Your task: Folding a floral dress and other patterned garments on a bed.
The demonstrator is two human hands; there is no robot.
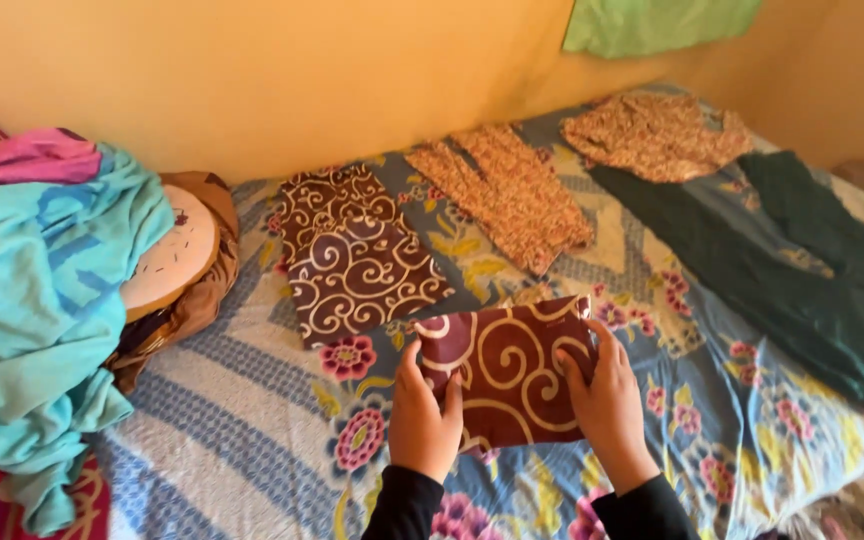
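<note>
Head camera looks down at a folded maroon cloth [507, 370] with cream swirls, low in the centre of the frame on a flowered bedsheet [272, 440]; the left hand [424, 420] and right hand [607, 405] pinch its side edges. It looks light, soft and floppy, best gripped at the folded edges. Its lower edge hides behind the hands, and the clothes heap [42, 300] at left is hard to sort out

Left hand [424, 415] near, fingers curled, thumb up. Right hand [607, 395] just right, palm down. Black sleeves at both wrists.
</note>
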